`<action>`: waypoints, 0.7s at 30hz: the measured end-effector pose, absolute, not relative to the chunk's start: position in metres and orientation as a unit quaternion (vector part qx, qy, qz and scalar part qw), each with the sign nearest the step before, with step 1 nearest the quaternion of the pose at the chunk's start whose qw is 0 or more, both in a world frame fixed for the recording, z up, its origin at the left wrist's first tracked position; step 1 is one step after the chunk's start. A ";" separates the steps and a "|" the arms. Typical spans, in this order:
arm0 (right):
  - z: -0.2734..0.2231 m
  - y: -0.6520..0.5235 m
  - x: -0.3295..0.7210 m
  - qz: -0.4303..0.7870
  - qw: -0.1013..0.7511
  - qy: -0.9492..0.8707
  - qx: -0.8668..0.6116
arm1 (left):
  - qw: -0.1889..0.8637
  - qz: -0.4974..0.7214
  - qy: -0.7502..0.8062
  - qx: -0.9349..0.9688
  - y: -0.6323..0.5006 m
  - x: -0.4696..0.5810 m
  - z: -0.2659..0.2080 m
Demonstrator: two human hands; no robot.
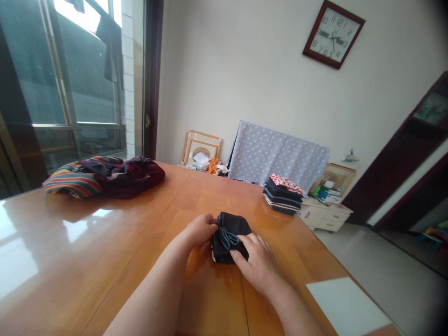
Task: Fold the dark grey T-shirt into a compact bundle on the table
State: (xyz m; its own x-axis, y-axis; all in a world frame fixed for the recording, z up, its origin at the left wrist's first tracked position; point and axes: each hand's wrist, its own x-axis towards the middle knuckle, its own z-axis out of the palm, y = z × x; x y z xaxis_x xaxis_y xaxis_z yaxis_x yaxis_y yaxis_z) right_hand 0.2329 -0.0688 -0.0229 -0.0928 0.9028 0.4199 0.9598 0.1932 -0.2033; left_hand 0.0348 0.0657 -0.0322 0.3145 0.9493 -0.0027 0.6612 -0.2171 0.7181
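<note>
A small folded black garment [233, 228] with a blue-grey edge lies on the wooden table in front of me; its exact kind is unclear. My left hand [202, 228] is closed at its left side, thumb and fingers pinching the fabric. On the right side, my right hand [257, 259] grips the cloth near the blue-grey edge, thumb below and fingers over the top. Some of the fingertips are hidden by the fabric. Farther right on the table stands a neat stack of folded clothes [283, 195], a red-and-white patterned piece on top and dark and striped ones beneath.
A loose heap of clothes [129, 175], striped and dark purple, lies at the table's far left. A white sheet [346, 305] lies near the right edge of the table [157, 275]. Beyond are a dotted blue cloth [276, 151] and a white drawer cabinet [325, 215].
</note>
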 end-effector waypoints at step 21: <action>-0.020 -0.055 0.240 -0.019 0.392 -0.651 -0.650 | 0.355 0.182 0.475 0.784 0.058 0.032 -0.032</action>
